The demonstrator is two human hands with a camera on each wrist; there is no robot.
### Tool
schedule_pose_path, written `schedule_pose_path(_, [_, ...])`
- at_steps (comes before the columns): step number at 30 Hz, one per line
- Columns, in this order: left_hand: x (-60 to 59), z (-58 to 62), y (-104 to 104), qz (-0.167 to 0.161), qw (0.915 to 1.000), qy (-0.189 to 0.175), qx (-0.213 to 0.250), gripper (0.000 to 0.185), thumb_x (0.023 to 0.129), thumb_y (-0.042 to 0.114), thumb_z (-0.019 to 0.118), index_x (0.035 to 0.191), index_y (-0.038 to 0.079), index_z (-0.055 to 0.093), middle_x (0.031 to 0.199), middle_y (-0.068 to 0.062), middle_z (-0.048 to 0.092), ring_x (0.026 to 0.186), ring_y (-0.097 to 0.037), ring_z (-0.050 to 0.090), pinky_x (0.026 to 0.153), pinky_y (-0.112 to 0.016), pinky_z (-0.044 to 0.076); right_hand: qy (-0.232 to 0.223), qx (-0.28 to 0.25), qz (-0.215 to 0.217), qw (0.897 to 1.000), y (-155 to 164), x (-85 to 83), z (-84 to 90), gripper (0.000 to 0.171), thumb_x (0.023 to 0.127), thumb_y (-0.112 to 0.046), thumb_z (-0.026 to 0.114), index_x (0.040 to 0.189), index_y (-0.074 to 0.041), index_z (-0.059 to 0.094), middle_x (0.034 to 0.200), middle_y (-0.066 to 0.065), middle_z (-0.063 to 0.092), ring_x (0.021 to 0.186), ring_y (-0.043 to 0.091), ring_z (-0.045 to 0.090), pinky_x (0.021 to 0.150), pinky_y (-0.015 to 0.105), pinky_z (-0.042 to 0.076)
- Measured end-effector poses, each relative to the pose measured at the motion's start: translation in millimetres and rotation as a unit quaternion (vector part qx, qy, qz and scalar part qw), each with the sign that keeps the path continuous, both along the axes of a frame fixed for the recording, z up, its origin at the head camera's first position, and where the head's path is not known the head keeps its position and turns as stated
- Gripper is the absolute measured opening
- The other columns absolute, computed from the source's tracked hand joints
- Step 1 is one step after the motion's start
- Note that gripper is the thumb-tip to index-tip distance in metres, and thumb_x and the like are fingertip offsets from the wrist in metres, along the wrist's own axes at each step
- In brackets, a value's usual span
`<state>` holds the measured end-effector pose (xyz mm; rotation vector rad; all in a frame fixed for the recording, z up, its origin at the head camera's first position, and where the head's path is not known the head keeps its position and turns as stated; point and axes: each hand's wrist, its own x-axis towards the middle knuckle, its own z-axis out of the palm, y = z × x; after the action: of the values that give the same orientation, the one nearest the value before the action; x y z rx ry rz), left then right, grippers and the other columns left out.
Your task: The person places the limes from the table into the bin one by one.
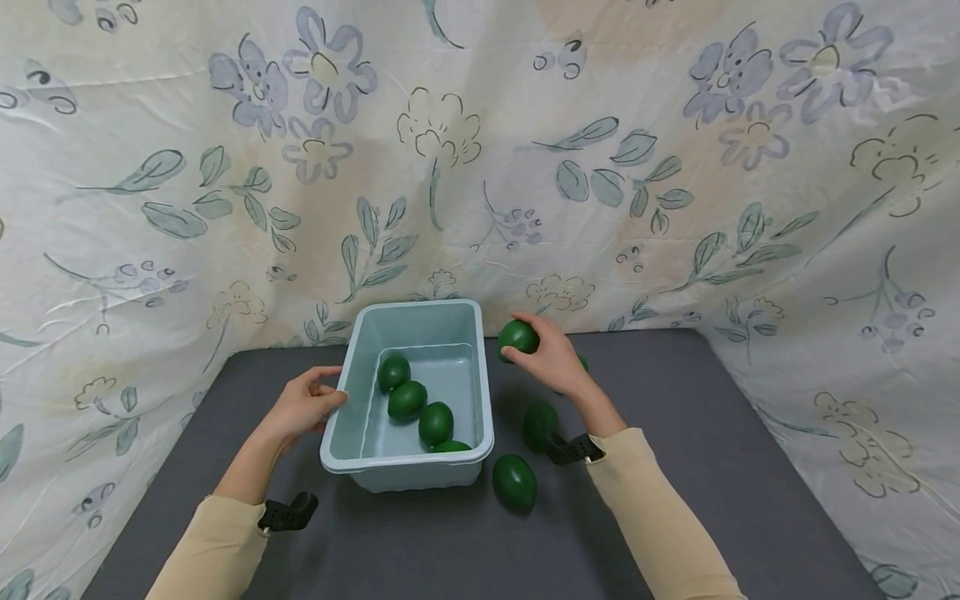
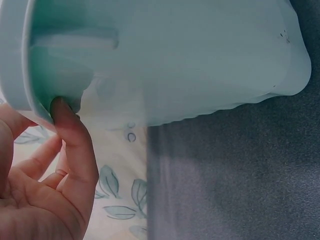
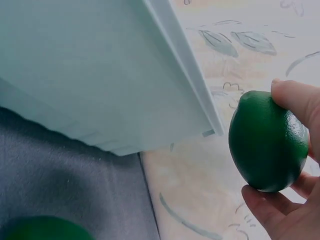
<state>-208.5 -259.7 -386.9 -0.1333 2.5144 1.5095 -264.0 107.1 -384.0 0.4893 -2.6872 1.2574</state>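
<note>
**Four limes in the tub, one in hand, more on the tabletop**

Four green limes already lie in the pale blue tub (image 1: 411, 392), strung in a line from its near wall toward the middle: one half hidden at the near rim (image 1: 451, 447), then a second (image 1: 436, 422), a third (image 1: 407, 400) and the farthest (image 1: 393, 372). Nearest of all, outside the tub, a loose lime (image 1: 514, 482) sits on the dark grey tabletop (image 1: 712, 433) just off the tub's near right corner. A little farther back another loose lime (image 1: 539, 425) lies beside the right forearm. A sliver of green shows past the right hand, likely one more lime, though it is mostly hidden.

The left hand (image 1: 303, 406) rests against the tub's left rim; in the left wrist view its thumb (image 2: 75, 145) is hooked up under the lip of the tub (image 2: 200, 60), with the other fingers loosely bent behind it, so it seems to steady the tub rather than lift it.

The right hand (image 1: 551, 354) is beyond the tub's far right corner, raised above the tabletop. Its fingers are curled round a lime (image 1: 517, 337); the right wrist view shows that held lime (image 3: 267, 142) pinched between fingertips and thumb, just beside the tub's rim (image 3: 182, 65) and not yet over the inside.

Judging by how things lie, the gathering is over halfway along: four in, one carried, at least two left on the tabletop. Behind it all hangs a flowered cloth (image 1: 480, 167).
</note>
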Motion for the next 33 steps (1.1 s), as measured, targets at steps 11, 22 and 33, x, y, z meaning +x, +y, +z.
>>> schedule_pose_path(11, [1.2, -1.1, -0.5, 0.004, 1.0, -0.002, 0.005, 0.057, 0.088, 0.011, 0.055, 0.14, 0.004, 0.031, 0.102, -0.019, 0.059, 0.074, -0.017, 0.062, 0.066, -0.042, 0.055, 0.03, -0.006, 0.039, 0.999, -19.2, -8.8, 14.3, 0.06, 0.083, -0.028, 0.067, 0.135, -0.011, 0.043, 0.131, 0.011, 0.046, 0.105, 0.025, 0.052, 0.079, 0.039, 0.049])
schedule_pose_path(22, [1.2, -0.9, -1.2, 0.006, 0.9999, -0.007, 0.008, 0.058, 0.088, 0.012, 0.055, 0.14, 0.004, 0.03, 0.101, -0.018, 0.059, 0.075, -0.017, 0.063, 0.067, -0.043, 0.055, 0.019, 0.002, 0.06, 0.998, -39.5, -11.9, 21.4, 0.061, 0.083, -0.029, 0.067, 0.136, -0.011, 0.043, 0.129, 0.011, 0.045, 0.103, 0.024, 0.051, 0.079, 0.038, 0.049])
schedule_pose_path(33, [-0.5, 0.5, -1.2, 0.004, 0.9999, -0.008, 0.008, 0.058, 0.088, 0.013, 0.055, 0.14, 0.005, 0.031, 0.1, -0.017, 0.06, 0.074, -0.017, 0.062, 0.066, -0.04, 0.055, 0.01, 0.014, 0.077, 0.997, -55.6, -15.2, 25.2, 0.061, 0.084, -0.031, 0.066, 0.136, -0.012, 0.042, 0.134, 0.009, 0.045, 0.111, 0.024, 0.049, 0.082, 0.037, 0.049])
